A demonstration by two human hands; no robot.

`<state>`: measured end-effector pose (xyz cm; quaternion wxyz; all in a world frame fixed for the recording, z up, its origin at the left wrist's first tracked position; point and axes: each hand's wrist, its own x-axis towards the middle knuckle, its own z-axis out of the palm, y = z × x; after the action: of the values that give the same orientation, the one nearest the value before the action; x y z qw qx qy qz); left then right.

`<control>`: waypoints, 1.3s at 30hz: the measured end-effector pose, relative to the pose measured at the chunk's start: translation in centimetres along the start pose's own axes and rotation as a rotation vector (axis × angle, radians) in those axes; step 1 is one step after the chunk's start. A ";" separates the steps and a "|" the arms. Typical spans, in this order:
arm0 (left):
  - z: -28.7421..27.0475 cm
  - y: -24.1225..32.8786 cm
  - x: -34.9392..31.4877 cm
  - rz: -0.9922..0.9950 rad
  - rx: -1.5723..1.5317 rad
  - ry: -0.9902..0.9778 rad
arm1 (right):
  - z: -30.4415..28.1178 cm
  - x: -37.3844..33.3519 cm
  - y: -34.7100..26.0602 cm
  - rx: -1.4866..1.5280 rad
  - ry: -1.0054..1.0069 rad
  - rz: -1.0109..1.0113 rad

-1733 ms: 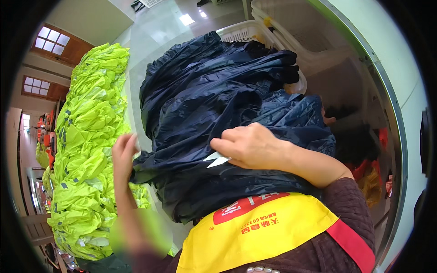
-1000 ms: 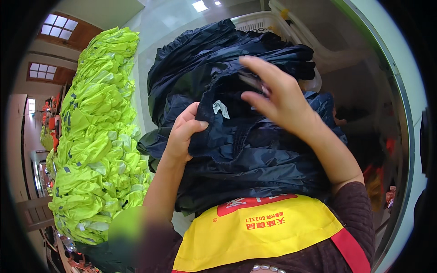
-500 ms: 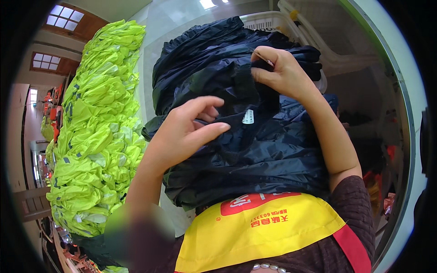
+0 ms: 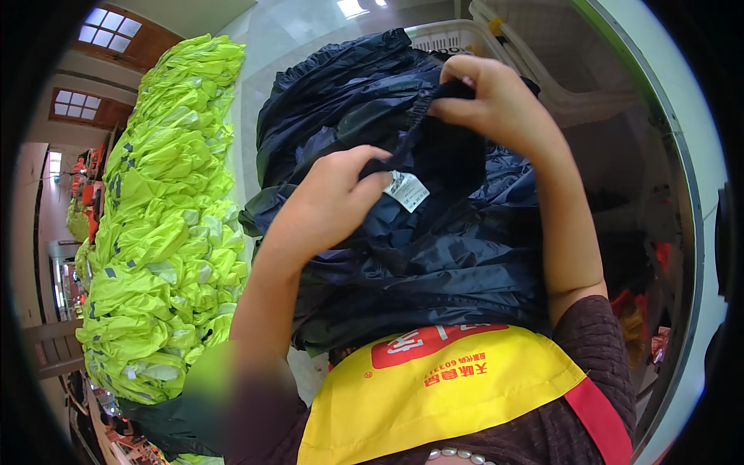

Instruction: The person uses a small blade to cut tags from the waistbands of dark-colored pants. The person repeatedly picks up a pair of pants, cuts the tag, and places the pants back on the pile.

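Observation:
A heap of dark navy garments [image 4: 434,256] made of shiny thin fabric lies in front of me. My left hand [image 4: 325,205] pinches the elastic edge of the top navy garment next to a small white sewn-in label [image 4: 407,191]. My right hand [image 4: 496,105] grips the same gathered edge higher up and to the right, holding it stretched between both hands. I wear a yellow apron [image 4: 442,395] with a red patch over a dark knitted top.
A long pile of fluorescent yellow-green garments [image 4: 163,225] with grey stripes runs along the left. A white plastic basket [image 4: 457,35] stands behind the navy heap. Red and orange items [image 4: 643,310] lie low on the right.
Both hands moved up from resting on the navy heap, took hold of the top garment's edge and pulled it taut, with the white label now showing by my left fingers.

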<state>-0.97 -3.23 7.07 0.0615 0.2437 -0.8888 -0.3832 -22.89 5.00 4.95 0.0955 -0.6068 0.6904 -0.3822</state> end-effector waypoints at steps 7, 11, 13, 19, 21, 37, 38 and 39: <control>0.9 -2.6 -1.4 -0.149 -0.857 -0.334 | 0.6 2.7 1.4 0.249 -0.208 -0.114; 1.9 -3.0 -1.7 -0.142 -1.015 -0.242 | 2.2 3.8 0.7 0.184 -0.132 -0.144; 2.2 -3.0 -1.8 -0.090 -0.983 -0.196 | 2.9 4.2 0.9 0.150 -0.127 -0.123; 2.0 -1.2 -2.0 0.300 -0.268 0.114 | 5.0 4.3 2.2 0.349 -0.247 -0.001; 1.7 -1.1 -2.0 0.410 -0.045 0.214 | 5.7 3.7 2.5 0.525 -0.297 0.095; 3.3 -3.3 0.2 0.082 -0.713 0.443 | 6.1 -2.1 -1.6 0.844 0.275 -0.007; 3.5 -4.1 0.3 0.081 -0.732 0.434 | 5.8 -2.9 -2.6 0.741 0.151 -0.128; 3.6 -4.3 0.3 0.070 -0.745 0.450 | 5.6 -3.7 -3.5 0.636 0.031 -0.247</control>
<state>-0.67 -3.60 1.51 0.3504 0.2521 -0.6621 -0.6127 -15.97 6.19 2.07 0.2223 -0.6199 0.4594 -0.5960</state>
